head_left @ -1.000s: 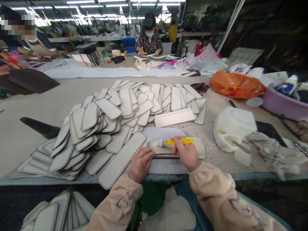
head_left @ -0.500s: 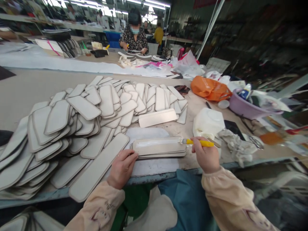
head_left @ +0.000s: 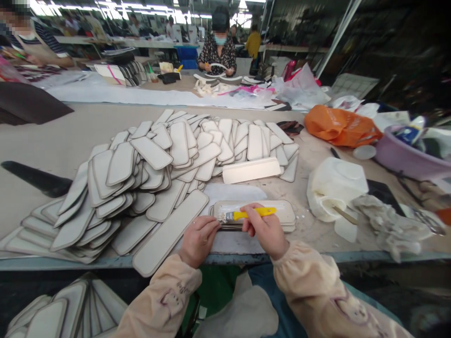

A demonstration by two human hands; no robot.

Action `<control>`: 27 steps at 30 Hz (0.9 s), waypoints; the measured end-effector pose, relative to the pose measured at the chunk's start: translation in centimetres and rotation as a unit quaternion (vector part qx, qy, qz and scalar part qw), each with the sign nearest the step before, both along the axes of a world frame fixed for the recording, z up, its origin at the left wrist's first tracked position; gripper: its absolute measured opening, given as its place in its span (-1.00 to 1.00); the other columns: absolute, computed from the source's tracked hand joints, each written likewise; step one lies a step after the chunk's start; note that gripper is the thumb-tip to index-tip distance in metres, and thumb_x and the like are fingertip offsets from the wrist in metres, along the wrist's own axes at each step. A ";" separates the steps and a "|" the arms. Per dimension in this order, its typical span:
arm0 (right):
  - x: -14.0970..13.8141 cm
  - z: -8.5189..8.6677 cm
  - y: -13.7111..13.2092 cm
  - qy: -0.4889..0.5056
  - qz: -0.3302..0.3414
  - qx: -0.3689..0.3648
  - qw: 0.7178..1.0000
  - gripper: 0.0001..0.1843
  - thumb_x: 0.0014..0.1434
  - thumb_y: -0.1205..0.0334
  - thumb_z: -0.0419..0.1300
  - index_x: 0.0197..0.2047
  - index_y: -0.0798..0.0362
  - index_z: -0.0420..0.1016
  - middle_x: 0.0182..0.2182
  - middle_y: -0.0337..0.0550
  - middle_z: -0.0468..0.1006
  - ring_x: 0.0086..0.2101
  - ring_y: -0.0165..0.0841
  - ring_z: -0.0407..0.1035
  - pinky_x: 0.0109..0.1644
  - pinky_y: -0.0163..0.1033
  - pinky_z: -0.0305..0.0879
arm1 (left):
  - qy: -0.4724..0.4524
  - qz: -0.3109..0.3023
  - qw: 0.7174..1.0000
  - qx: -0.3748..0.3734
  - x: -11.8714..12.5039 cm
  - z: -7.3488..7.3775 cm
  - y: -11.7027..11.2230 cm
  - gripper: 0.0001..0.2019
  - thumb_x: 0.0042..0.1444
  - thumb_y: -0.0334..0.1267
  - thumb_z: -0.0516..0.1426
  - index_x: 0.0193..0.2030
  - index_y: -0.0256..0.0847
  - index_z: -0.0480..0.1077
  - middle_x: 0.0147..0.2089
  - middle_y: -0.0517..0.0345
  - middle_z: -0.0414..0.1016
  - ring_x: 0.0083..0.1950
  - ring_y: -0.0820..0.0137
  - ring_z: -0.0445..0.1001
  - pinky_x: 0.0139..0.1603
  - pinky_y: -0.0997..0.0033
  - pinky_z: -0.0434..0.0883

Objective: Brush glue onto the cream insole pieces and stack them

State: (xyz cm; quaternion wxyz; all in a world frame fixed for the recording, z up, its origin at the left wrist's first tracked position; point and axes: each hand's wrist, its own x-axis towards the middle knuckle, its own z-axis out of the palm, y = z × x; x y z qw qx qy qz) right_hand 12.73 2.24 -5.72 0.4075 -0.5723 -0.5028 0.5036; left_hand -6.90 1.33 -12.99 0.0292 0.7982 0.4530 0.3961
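My right fingers (head_left: 253, 218) closed round yellow brush (head_left: 239, 215), bristles at left end of top panel (head_left: 284, 210). Panel on stack before me, long axis left-right, most lying right of bristles. Left fingers (head_left: 209, 225) nearer that end; can't tell if gripping.

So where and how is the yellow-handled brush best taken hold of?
Probably by the yellow handle, coming from the right and near side: it lies nearly level, pointing right, away from the white-smeared bristles near the left end of the top panel. The right grip holds it that way.
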 end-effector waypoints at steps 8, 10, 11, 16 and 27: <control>6.3 0.2 -0.7 -0.159 -0.084 0.032 0.983 -0.59 0.19 -0.02 0.03 -0.56 0.02 0.42 -0.69 -0.28 0.40 -0.66 -0.44 0.24 -0.54 -0.31 0.15 | 0.010 0.002 1.000 0.015 -0.1 0.0 0.2 -0.89 0.14 -0.32 0.16 -0.22 -0.15 0.52 -0.22 0.09 0.56 -0.18 0.37 0.51 -0.11 0.34 0.49; 8.9 0.4 -1.1 -0.208 -0.125 0.045 0.969 -0.60 0.19 -0.01 0.03 -0.53 0.03 0.45 -0.69 -0.28 0.41 -0.65 -0.42 0.27 -0.50 -0.29 0.18 | 0.011 0.001 1.000 0.024 -0.1 0.0 0.2 -0.89 0.13 -0.33 0.17 -0.21 -0.15 0.52 -0.22 0.11 0.56 -0.18 0.37 0.52 -0.10 0.35 0.49; 10.1 0.4 -1.3 -0.232 -0.145 0.051 0.961 -0.61 0.19 -0.01 0.03 -0.48 0.04 0.48 -0.69 -0.28 0.42 -0.64 -0.41 0.28 -0.48 -0.28 0.20 | 0.014 0.000 0.999 0.029 -0.1 0.0 0.2 -0.88 0.12 -0.34 0.17 -0.21 -0.15 0.52 -0.22 0.11 0.56 -0.18 0.37 0.52 -0.10 0.35 0.48; 13.9 0.5 -2.6 -0.301 -0.194 0.082 0.930 -0.66 0.23 0.02 0.01 -0.33 0.05 0.49 -0.68 -0.30 0.42 -0.58 -0.37 0.35 -0.36 -0.26 0.25 | 0.029 -0.008 0.998 0.058 -0.3 -0.1 0.4 -0.87 0.10 -0.36 0.19 -0.21 -0.16 0.52 -0.21 0.11 0.56 -0.19 0.36 0.52 -0.09 0.35 0.46; 11.1 -2.1 -3.7 -0.509 0.003 0.306 0.805 -0.75 0.24 0.24 0.02 -0.14 0.08 0.49 -0.39 -0.03 0.59 -0.39 -0.26 0.47 -0.30 -0.21 0.35 | 0.045 -0.018 0.997 0.058 -0.2 -0.2 0.7 -0.87 0.10 -0.37 0.19 -0.19 -0.16 0.50 -0.20 0.10 0.55 -0.18 0.34 0.50 -0.11 0.31 0.44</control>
